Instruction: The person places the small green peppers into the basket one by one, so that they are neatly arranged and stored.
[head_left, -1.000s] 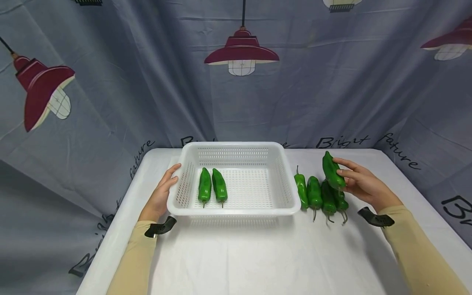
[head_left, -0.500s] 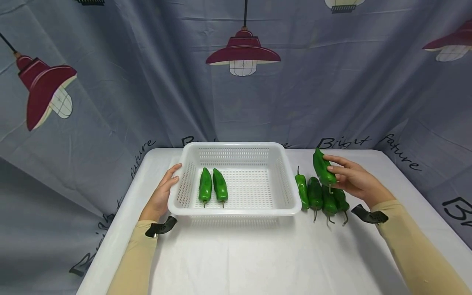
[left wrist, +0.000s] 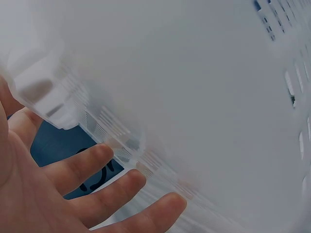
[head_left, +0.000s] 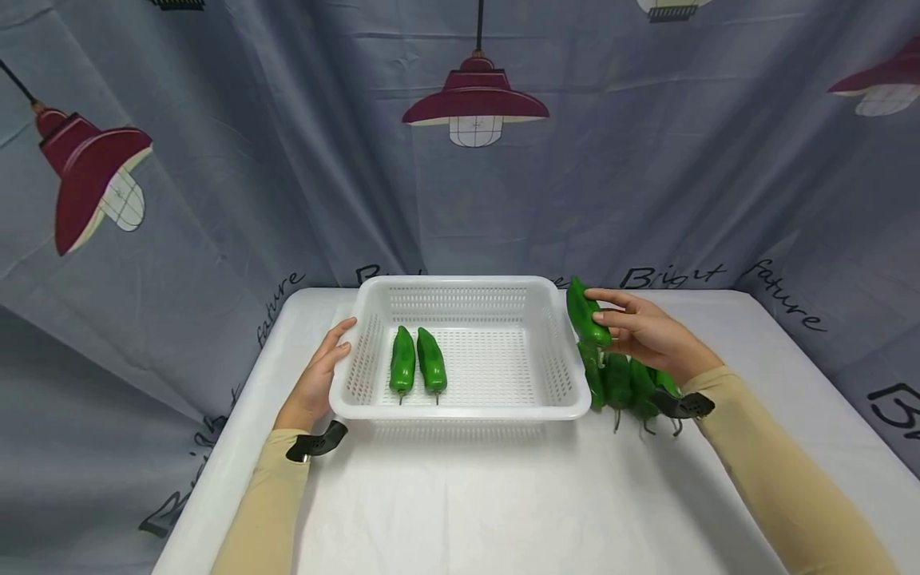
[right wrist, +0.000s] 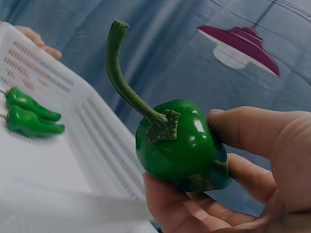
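Note:
A green pepper (head_left: pixel 587 313) hangs in the air just off the right rim of the white plastic basket (head_left: pixel 460 413). My right hand (head_left: pixel 650 331) pinches it between thumb and fingers from the right; its curved stem faces the right wrist camera, where the held pepper (right wrist: pixel 180 141) looks glossy. Two more peppers (head_left: pixel 402 363) lie side by side in the basket's left half. My left hand (head_left: pixel 316 379) rests at the basket's left side, touching its rim. In the left wrist view the fingers (left wrist: pixel 107 204) are spread and nearly straight beside the basket's outer wall.
Several green peppers (head_left: pixel 618 383) lie in a row on the white tabletop (head_left: pixel 446 503), right of the basket and partly under my right hand. A grey-blue curtain (head_left: pixel 302 160) with printed red lamps hangs behind the table.
My right hand has carried the pepper leftward from above the row of peppers to the basket's right rim, rising a little. My left hand and the basket have stayed in place.

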Action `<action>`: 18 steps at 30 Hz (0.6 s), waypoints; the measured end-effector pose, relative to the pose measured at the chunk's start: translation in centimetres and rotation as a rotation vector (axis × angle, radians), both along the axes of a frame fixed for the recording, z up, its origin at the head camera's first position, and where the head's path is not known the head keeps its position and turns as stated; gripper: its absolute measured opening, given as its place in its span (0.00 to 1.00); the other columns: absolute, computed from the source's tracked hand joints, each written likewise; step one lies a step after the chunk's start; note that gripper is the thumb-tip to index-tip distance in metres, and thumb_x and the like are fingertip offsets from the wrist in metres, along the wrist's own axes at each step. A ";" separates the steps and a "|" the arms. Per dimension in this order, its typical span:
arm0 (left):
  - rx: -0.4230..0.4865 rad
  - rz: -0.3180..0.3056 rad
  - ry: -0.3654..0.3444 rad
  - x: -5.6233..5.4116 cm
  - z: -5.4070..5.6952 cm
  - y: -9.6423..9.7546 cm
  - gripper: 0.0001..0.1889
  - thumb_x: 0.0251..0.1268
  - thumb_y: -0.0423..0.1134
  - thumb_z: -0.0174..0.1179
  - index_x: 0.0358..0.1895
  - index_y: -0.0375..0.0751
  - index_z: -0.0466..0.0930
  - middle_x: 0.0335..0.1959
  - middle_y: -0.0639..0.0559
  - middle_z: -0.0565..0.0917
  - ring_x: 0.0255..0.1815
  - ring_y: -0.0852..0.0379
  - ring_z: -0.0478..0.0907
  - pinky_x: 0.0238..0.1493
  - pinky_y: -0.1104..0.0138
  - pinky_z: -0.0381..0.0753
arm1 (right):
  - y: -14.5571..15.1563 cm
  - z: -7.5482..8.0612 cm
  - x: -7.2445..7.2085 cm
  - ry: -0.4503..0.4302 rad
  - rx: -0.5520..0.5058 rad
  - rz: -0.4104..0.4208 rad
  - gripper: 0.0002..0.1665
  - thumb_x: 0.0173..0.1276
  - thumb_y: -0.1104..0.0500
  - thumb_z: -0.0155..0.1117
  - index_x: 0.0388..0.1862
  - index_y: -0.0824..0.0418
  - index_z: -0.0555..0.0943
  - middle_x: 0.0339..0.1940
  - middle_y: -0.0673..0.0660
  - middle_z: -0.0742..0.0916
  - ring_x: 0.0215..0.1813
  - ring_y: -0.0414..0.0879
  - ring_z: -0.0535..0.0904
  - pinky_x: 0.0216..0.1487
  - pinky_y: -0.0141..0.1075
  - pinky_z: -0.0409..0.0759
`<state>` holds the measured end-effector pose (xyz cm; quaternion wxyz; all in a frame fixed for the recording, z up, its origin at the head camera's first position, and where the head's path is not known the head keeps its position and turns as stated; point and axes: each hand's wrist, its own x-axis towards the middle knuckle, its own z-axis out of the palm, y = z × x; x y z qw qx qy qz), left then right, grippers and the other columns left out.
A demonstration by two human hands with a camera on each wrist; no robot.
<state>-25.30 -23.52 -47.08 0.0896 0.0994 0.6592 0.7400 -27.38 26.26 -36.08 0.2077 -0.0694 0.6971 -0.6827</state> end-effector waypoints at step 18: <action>-0.009 0.011 -0.013 -0.2 -0.2 -0.1 0.25 0.85 0.47 0.36 0.79 0.59 0.49 0.84 0.46 0.48 0.70 0.62 0.64 0.61 0.73 0.75 | -7.8 -0.2 -2.7 -0.069 -0.019 0.031 0.36 0.79 0.64 0.54 0.81 0.58 0.55 0.76 0.67 0.63 0.47 0.39 0.85 0.50 0.36 0.86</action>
